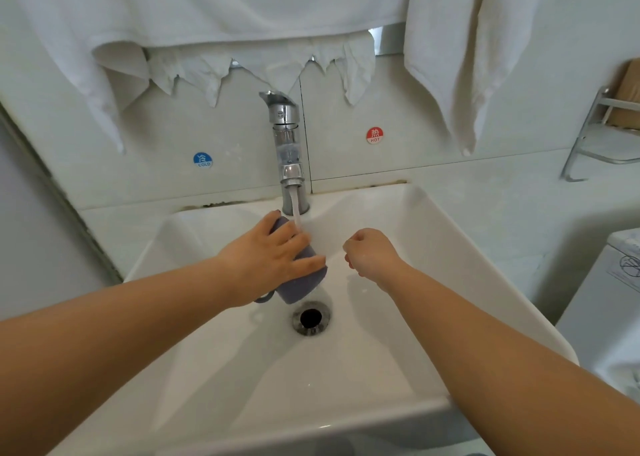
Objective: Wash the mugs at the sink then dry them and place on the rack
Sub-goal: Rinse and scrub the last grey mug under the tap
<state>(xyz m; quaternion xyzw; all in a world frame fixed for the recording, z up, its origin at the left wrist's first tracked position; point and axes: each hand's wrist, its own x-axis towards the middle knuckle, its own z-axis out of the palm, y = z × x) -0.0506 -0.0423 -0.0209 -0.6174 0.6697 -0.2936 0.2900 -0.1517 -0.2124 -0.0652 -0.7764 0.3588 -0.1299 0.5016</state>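
My left hand (268,260) grips a grey-blue mug (304,282) over the white sink (450,248), with the fingers wrapped across its side. The mug lies tilted, its handle pointing down towards me. Water runs from the chrome tap (289,151) and lands on the mug and my fingers. My right hand (370,255) hovers just right of the mug with its fingers curled in, holding nothing. The drain (310,318) sits just below the mug.
White towels (450,57) hang on the wall above the tap. A metal wire rack (595,137) is fixed to the wall at the right. A white appliance (609,310) stands right of the sink. Cold (203,160) and hot (374,135) stickers flank the tap.
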